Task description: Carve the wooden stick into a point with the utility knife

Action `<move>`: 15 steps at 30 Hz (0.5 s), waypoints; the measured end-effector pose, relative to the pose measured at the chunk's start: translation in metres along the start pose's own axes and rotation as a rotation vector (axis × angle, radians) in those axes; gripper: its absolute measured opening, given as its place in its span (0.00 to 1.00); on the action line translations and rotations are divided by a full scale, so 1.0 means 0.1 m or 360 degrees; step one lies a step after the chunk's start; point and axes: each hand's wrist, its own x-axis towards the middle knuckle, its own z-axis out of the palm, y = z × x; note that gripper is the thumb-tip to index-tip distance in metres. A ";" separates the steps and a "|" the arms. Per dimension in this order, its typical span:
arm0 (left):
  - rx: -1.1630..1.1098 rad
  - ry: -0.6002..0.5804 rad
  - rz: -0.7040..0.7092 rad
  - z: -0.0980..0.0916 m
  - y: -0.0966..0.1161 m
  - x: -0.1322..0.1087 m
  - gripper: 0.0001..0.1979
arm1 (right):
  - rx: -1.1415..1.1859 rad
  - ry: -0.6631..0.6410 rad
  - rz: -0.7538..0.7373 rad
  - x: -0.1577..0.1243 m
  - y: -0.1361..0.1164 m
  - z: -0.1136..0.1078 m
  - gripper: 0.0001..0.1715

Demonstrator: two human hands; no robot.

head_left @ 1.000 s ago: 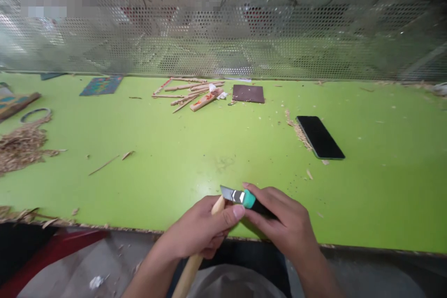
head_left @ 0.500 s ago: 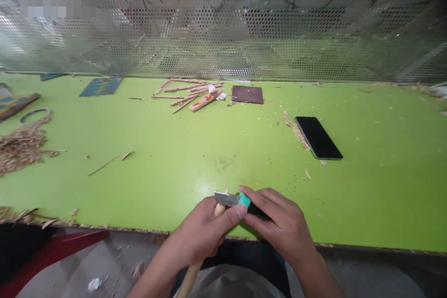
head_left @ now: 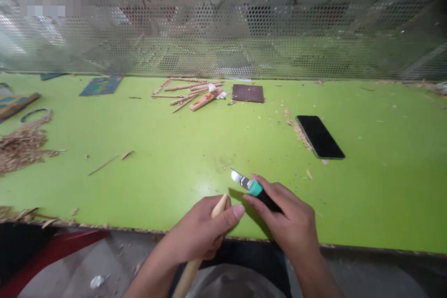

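Near the front edge of the green table, my left hand (head_left: 206,226) is closed around a pale wooden stick (head_left: 220,206). Its tapered tip points up and away from me, and the lower end slants down past the table edge toward my lap. My right hand (head_left: 291,216) grips a utility knife (head_left: 255,188) with a black and turquoise handle. The bare metal blade points up and left, apart from the stick tip. Part of the knife handle is hidden by my fingers.
A black phone (head_left: 320,137) lies at the right beside wood shavings. Several carved sticks (head_left: 188,87) and a brown sheet (head_left: 247,93) lie near the perforated metal screen (head_left: 223,37). At the left are a shavings pile (head_left: 21,146) and a tape ring (head_left: 35,115).
The knife in my right hand has moved off the stick, up and to the right. My left thumb no longer touches the knife, and the stick tip is uncovered.
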 end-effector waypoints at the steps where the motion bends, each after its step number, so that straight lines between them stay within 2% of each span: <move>1: -0.0023 -0.0024 -0.0003 -0.01 0.00 0.00 0.26 | 0.0012 -0.0006 0.0007 0.00 0.00 0.00 0.18; 6: -0.0035 -0.0062 0.0048 -0.02 0.01 0.01 0.21 | 0.0060 -0.0044 0.0000 -0.01 -0.01 0.00 0.19; 15: -0.0081 -0.0086 0.0088 -0.05 -0.01 0.02 0.21 | 0.0119 -0.0058 -0.0008 -0.02 -0.01 -0.01 0.18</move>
